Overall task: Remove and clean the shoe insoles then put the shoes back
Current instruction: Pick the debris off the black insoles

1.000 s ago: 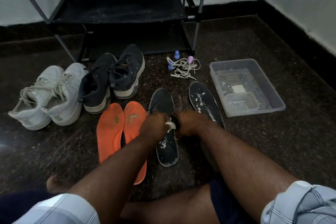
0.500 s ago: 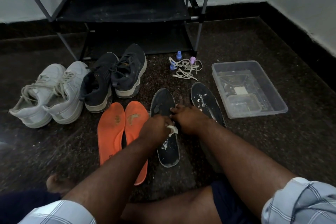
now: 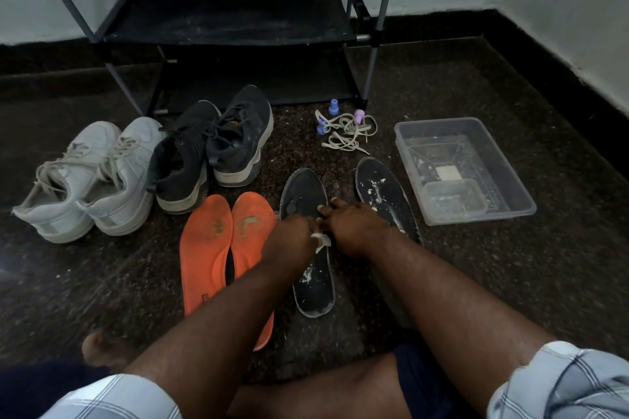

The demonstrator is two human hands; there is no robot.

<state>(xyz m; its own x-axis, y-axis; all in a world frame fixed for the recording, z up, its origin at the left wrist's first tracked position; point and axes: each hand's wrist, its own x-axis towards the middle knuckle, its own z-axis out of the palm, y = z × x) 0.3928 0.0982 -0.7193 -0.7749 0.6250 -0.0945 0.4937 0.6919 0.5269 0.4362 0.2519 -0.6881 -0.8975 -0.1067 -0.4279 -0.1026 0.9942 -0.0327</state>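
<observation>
Two black insoles lie on the dark floor, both speckled with white residue. My left hand (image 3: 292, 237) is closed on a small white scrap (image 3: 320, 240) over the nearer black insole (image 3: 312, 279). My right hand (image 3: 352, 224) presses flat on the same insole, fingers spread toward its toe end. The second black insole (image 3: 384, 196) lies just right, partly under my right forearm. Two orange insoles (image 3: 207, 248) lie side by side to the left. A black pair of sneakers (image 3: 211, 150) and a white pair (image 3: 92, 180) stand behind them.
A clear plastic tub (image 3: 466, 201) holding a smaller container sits at the right. Loose laces (image 3: 350, 133) and small blue and purple caps lie near the black shoe rack (image 3: 231, 27) by the wall. My bare foot (image 3: 102, 349) rests at the lower left.
Both hands slid a little up the black insole toward its toe. The right hand went from a closed grip near the scrap to lying flat with fingers spread.
</observation>
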